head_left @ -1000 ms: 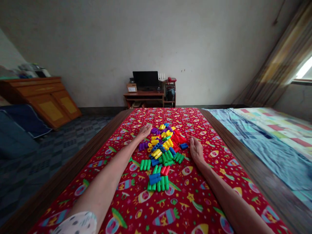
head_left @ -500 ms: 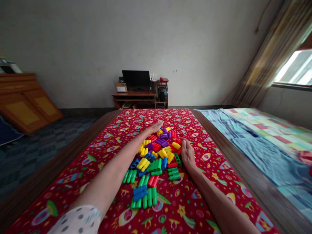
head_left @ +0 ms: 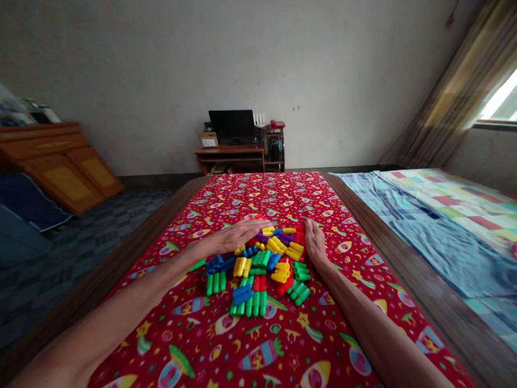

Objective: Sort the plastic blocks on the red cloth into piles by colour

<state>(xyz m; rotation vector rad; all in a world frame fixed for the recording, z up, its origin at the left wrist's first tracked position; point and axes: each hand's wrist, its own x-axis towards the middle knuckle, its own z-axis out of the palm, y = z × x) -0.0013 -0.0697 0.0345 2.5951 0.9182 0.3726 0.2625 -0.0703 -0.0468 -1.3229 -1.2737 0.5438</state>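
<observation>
A loose heap of plastic toy building blocks lies mid-table, with a yellow block [head_left: 242, 267], a green block [head_left: 260, 259], a blue block [head_left: 243, 294] and a red block [head_left: 285, 285] among them. My left hand [head_left: 244, 233] is stretched out flat along the heap's far left side, partly over some blocks. At the right edge, my right hand [head_left: 315, 240] stands on its side with straight fingers, beside red and yellow blocks. Neither hand grips a block. Some blocks behind my left hand are hidden.
A red patterned cloth [head_left: 258, 350] covers the table, whose brown wooden edge [head_left: 375, 237] shows. On the right is a bed with a patchwork cover [head_left: 456, 199]. By the far wall stands a desk [head_left: 230, 153] with a monitor [head_left: 232, 126]; a wooden cabinet [head_left: 64, 167] is at left.
My left hand has come back nearer and turned across the heap's far left side. The blocks are packed closer together, and my right hand remains at the right edge. The view has shifted slightly.
</observation>
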